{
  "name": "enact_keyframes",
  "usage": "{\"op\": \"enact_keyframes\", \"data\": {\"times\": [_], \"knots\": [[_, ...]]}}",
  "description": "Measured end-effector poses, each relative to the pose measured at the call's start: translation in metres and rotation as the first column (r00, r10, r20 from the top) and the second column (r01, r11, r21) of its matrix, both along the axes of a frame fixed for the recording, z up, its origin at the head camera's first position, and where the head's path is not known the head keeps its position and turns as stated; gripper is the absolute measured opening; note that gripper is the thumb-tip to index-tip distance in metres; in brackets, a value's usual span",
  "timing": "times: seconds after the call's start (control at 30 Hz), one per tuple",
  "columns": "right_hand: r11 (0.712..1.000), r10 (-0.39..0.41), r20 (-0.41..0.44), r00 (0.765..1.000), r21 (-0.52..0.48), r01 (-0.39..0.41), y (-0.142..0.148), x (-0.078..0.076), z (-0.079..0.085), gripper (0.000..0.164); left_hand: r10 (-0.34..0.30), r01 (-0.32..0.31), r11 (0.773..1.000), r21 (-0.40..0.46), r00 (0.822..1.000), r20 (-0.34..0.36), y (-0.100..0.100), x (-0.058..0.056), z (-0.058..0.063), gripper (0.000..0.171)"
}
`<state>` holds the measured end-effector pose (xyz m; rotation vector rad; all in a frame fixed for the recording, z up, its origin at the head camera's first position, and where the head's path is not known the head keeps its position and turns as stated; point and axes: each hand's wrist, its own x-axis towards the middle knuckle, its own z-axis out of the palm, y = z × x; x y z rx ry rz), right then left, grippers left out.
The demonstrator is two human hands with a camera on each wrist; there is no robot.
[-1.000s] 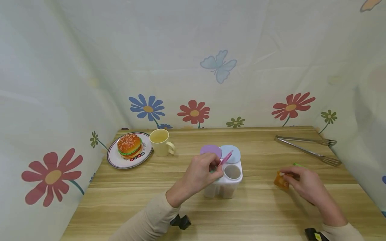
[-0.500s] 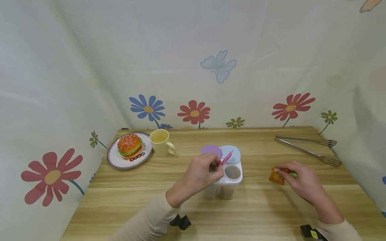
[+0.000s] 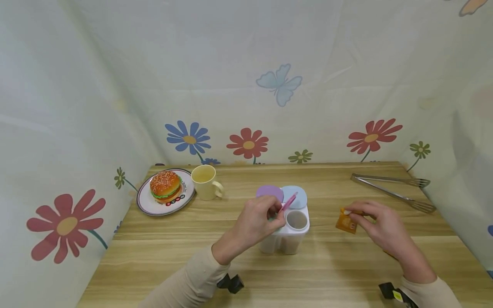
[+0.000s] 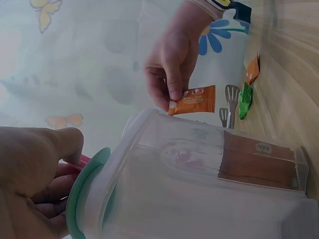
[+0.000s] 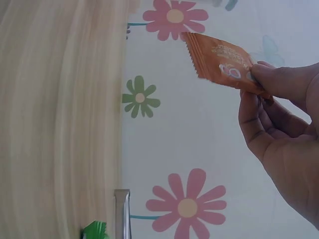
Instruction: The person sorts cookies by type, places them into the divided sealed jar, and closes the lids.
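Now an orange packet (image 3: 346, 221) is pinched by the right hand (image 3: 385, 226), its grip closed on one corner between thumb and fingers. The packet is held above the surface (image 3: 327, 265), to the right of the clear, white-topped container (image 3: 289, 244) and apart from it.

Over at the container, a pink lid (image 3: 289, 202) is gripped by the left hand (image 3: 256, 216), the fingers closed on it and the lid tipped up beside an uncovered round opening (image 3: 296, 220). Purple (image 3: 268, 193) and blue lids are seen behind, and a green lid (image 4: 76, 199) is partly covered by the left hand. Inside, a brownish packet (image 4: 257, 162) is seen through the wall.

To the right, metal tongs (image 3: 400, 196) are laid spread; a green packet (image 4: 244, 101) and another orange one are placed near them. At the left, a burger (image 3: 165, 186) is carried by a plate (image 3: 145, 202), with a yellow mug (image 3: 206, 188) set just beside.
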<state>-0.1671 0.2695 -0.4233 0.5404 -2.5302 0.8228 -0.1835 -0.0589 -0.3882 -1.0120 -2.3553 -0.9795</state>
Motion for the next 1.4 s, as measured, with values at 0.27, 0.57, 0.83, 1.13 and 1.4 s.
{"op": "enact_keyframes", "data": {"times": [0.27, 0.57, 0.83, 1.13, 1.4], "knots": [[0.999, 0.031, -0.021, 0.999, -0.034, -0.032, -0.013, 0.002, 0.013, 0.031, -0.005, 0.005, 1.000, 0.017, 0.999, -0.042, 0.000, -0.001, -0.001, 0.011], [0.994, 0.088, -0.075, 0.993, -0.059, -0.092, -0.024, 0.002, 0.022, 0.035, -0.006, 0.006, 1.000, 0.010, 1.000, -0.028, 0.000, 0.000, -0.001, 0.009], [0.993, 0.099, -0.114, 0.989, -0.049, -0.105, -0.030, 0.000, 0.027, 0.035, -0.005, 0.006, 1.000, 0.012, 0.999, -0.035, 0.000, 0.000, -0.001, 0.010], [0.985, 0.138, -0.130, 0.982, -0.088, -0.150, -0.040, 0.000, 0.036, 0.035, -0.005, 0.006, 1.000, 0.022, 0.999, -0.048, 0.000, -0.002, -0.004, 0.010], [0.972, 0.167, -0.164, 0.972, -0.139, -0.191, -0.048, 0.000, 0.041, 0.035, -0.007, 0.008, 1.000, 0.024, 0.998, -0.055, 0.001, -0.001, -0.002, 0.010]]}}
